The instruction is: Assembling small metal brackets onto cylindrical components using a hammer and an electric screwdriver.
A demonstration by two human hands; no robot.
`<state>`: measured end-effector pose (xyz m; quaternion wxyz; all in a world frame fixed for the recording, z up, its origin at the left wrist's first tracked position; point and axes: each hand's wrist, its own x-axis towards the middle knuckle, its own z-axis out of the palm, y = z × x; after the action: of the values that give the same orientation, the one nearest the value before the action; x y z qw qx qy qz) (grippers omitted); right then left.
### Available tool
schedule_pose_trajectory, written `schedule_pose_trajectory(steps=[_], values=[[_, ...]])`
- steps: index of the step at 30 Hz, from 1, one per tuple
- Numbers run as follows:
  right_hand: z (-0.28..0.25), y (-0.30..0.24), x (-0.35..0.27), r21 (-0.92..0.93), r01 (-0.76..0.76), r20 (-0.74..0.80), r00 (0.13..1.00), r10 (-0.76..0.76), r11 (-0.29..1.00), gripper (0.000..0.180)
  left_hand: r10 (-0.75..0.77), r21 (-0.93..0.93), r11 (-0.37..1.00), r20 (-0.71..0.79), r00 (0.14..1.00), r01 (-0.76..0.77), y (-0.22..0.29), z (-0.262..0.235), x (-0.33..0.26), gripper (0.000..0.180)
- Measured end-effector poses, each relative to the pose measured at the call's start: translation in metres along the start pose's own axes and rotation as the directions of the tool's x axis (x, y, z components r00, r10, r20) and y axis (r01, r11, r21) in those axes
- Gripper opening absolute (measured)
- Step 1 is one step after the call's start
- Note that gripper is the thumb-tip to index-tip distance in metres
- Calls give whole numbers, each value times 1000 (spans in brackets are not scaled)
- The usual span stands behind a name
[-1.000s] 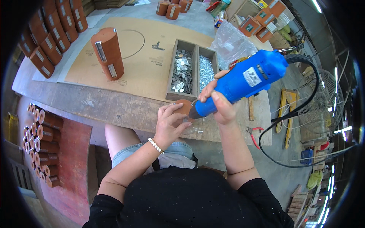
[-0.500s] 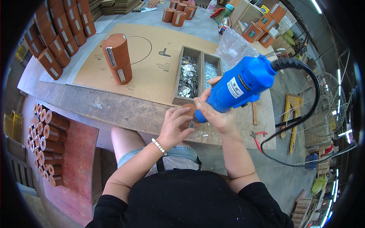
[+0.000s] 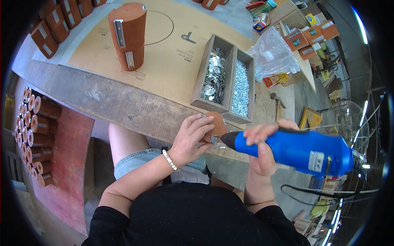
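My left hand (image 3: 184, 137) is wrapped round a reddish-brown cylinder (image 3: 220, 124) at the table's near edge. A small metal plate (image 3: 214, 140) sits on the cylinder's near side, beside my fingertips. My right hand (image 3: 264, 151) grips a blue electric screwdriver (image 3: 297, 153), which lies nearly level. Its dark nose points left at the metal plate; whether the tip touches it I cannot tell. Just beyond the cylinder stands a two-part wooden box (image 3: 211, 105). Small metal plates (image 3: 214, 76) fill its left compartment, and screws (image 3: 241, 88) its right one.
Two stacked cylinders (image 3: 131, 37) stand on a cardboard sheet (image 3: 164, 78). More cylinders (image 3: 55, 20) are at far left and on a red board (image 3: 74, 143) at lower left. A hammer (image 3: 278, 102) and clear plastic bag (image 3: 273, 53) lie right of the box.
The screwdriver has swung from slanting downward to nearly level, its body now to the right. The cylinder has tilted in my left hand, showing its metal plate sideways. The view has shifted.
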<state>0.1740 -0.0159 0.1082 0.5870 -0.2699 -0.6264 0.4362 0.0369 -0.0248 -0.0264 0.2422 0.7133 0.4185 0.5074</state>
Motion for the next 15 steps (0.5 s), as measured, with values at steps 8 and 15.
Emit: schedule_pose_trajectory(steps=[8, 15], values=[[-1, 0, 7, -96, 49, -49, 997, -54, 994, 55, -309, -132, 939, 78, 948, 317, -31, 20, -12, 95], [-13, -12, 13, -159, -31, 120, 992, 50, 987, 65, -245, -179, 951, 59, 968, 251, -39, 28, -13, 89]])
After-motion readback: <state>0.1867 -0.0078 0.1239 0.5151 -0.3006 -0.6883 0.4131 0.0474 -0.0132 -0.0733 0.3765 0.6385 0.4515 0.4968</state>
